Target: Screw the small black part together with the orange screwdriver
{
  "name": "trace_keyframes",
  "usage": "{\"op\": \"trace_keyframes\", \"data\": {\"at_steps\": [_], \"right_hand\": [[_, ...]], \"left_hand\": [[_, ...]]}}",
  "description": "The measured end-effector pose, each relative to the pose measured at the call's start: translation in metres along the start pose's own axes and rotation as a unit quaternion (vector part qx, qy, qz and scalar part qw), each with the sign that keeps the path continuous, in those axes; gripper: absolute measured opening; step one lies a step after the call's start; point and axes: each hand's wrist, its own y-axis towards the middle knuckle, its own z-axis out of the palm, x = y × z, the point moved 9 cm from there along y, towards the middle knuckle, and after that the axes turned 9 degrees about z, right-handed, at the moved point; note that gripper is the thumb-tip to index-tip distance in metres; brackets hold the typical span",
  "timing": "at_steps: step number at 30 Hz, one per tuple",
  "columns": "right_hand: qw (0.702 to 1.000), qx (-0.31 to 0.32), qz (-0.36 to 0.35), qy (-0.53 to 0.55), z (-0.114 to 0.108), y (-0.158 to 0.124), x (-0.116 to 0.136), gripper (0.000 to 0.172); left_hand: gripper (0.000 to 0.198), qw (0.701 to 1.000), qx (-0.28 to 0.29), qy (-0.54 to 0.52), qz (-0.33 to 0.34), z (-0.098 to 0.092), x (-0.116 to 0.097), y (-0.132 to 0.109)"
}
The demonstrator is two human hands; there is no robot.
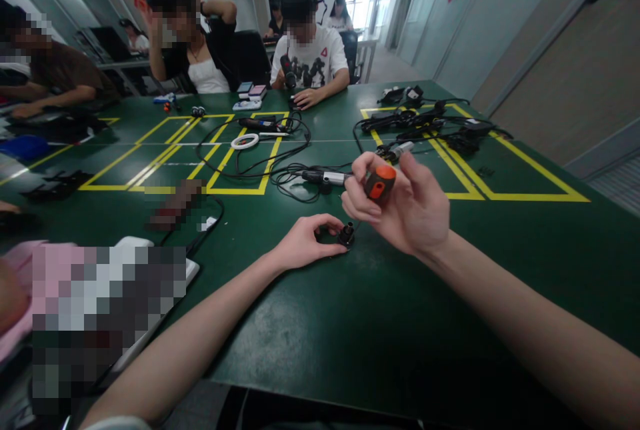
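My left hand point(307, 240) rests on the green table, thumb and fingertips closed around a small black part point(347, 235). This part has a round base and a short upright post. Above and to the right of it, my right hand point(413, 207) is raised off the table, palm turned up. Its fingers are curled around the orange-and-black handle of a screwdriver point(381, 183), with the butt of the handle facing me. Most of the shaft is hidden behind the hand; a thin bit seems to show near the black part.
Beyond my hands lie a black-and-silver tool with a coiled cable point(325, 178), a white ring point(245, 141) and a heap of black cables and adapters point(420, 120). Yellow tape point(235, 191) marks the green table point(280, 323). Across it, a person point(310, 57) holds a power tool point(287, 71).
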Motion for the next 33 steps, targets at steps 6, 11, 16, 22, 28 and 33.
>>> {"op": "trace_keyframes", "data": {"at_steps": [6, 11, 16, 22, 28, 33], "right_hand": [[1.0, 0.025, 0.016, -0.007, 0.0044, 0.0009, -0.0017, 0.055], [1.0, 0.008, 0.003, 0.005, 0.0017, 0.0002, -0.0003, 0.05], [1.0, 0.021, 0.015, -0.007, 0.0031, 0.0019, -0.0032, 0.055], [1.0, 0.011, -0.009, 0.018, 0.0011, 0.0003, -0.0012, 0.044], [1.0, 0.02, -0.002, 0.006, 0.0022, 0.0012, -0.0011, 0.049], [0.999, 0.022, -0.007, 0.044, 0.0002, 0.001, -0.0017, 0.045]], "left_hand": [[0.04, 1.0, 0.001, 0.004, 0.0, -0.0005, 0.0004, -0.0001], [0.04, 1.0, 0.001, -0.006, -0.009, -0.0003, 0.0029, -0.0006], [0.039, 1.0, 0.002, -0.021, -0.008, 0.0005, 0.0031, -0.0004], [0.04, 1.0, 0.0, -0.014, -0.008, 0.0001, 0.0046, -0.0004], [0.04, 1.0, 0.003, -0.006, -0.006, 0.0003, 0.0017, -0.0009], [0.04, 1.0, 0.005, -0.002, -0.004, 0.0002, 0.0018, -0.0008]]}}
